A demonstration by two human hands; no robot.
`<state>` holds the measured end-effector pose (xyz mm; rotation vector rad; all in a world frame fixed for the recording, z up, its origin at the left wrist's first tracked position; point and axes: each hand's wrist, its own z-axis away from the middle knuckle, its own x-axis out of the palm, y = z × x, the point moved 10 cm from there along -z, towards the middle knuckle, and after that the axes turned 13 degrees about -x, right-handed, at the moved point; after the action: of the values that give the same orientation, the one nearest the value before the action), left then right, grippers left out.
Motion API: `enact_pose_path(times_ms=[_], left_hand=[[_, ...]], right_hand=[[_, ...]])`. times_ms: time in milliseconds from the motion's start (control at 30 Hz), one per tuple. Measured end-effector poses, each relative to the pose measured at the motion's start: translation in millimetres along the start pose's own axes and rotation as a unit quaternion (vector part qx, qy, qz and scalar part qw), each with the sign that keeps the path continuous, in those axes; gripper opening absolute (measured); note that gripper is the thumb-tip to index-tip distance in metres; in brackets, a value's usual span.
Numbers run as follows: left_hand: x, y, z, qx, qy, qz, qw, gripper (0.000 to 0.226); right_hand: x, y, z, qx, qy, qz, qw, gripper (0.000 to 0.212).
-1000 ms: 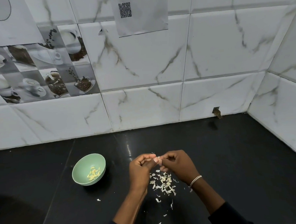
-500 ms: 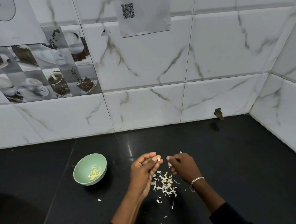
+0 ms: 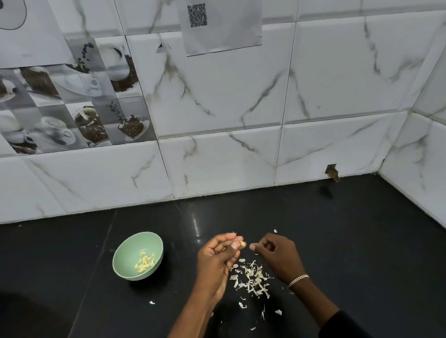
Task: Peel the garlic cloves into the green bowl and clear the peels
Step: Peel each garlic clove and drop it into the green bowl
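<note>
Item 1: garlic clove [image 3: 242, 243]. Small, pale yellow. It is pinched at the tip of the left hand [image 3: 217, 262], between the thumb and the curled fingers [image 3: 228, 237], and held above the surface [image 3: 349, 239], over the far edge of the peel pile.

Item 2: right hand [image 3: 278, 259]. It is just beside the left hand and apart from the clove. The fingers [image 3: 268, 240] are curled inward with the thumb against them; I cannot tell whether they pinch a scrap of peel. A silver bracelet [image 3: 298, 280] sits on the wrist, with a dark sleeve below it.

Item 3: green bowl [image 3: 125, 251]. It stands upright on the surface to the left of the left hand, near it but not touching. It holds a small heap of peeled cloves [image 3: 145, 262].

Item 4: peels [image 3: 253, 281]. White, papery, and piled loosely on the surface between the two wrists. Stray flakes lie scattered toward the near edge, and one lies beyond the right hand.

Item 5: surroundings. The surface is black and glossy. The wall [image 3: 238, 90] behind is white marble-look tile with a panel of coffee-cup picture tiles at the left. A paper sheet with a QR code [image 3: 197, 15] is fixed to the wall.
</note>
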<state>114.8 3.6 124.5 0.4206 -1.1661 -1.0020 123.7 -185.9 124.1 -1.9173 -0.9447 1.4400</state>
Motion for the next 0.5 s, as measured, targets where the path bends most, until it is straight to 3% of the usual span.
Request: enact_pose_path(times_ms=[67,133,267,500], left_hand=[[-3.1,0.1,-1.2,0.007,0.008,-0.007,1.000,0.025],[-6.5,0.5,-1.8,0.014,0.019,-0.005,1.000,0.024],[-10.0,3.5,-3.0,0.024,0.028,-0.008,0.999,0.022],[-25.9,8.4,-4.3,0.030,0.047,-0.004,0.998,0.019]], right_hand=[[-0.3,-27.1,1.2,-0.037,0.007,-0.103,0.994,0.006],[3.2,-47.1,2.0,-0.059,-0.006,-0.173,0.983,0.013],[6.4,-68.6,-0.8,-0.131,-0.012,-0.108,0.985,0.019],[19.2,-75.0,-8.0,-0.130,-0.027,-0.101,0.986,0.010]])
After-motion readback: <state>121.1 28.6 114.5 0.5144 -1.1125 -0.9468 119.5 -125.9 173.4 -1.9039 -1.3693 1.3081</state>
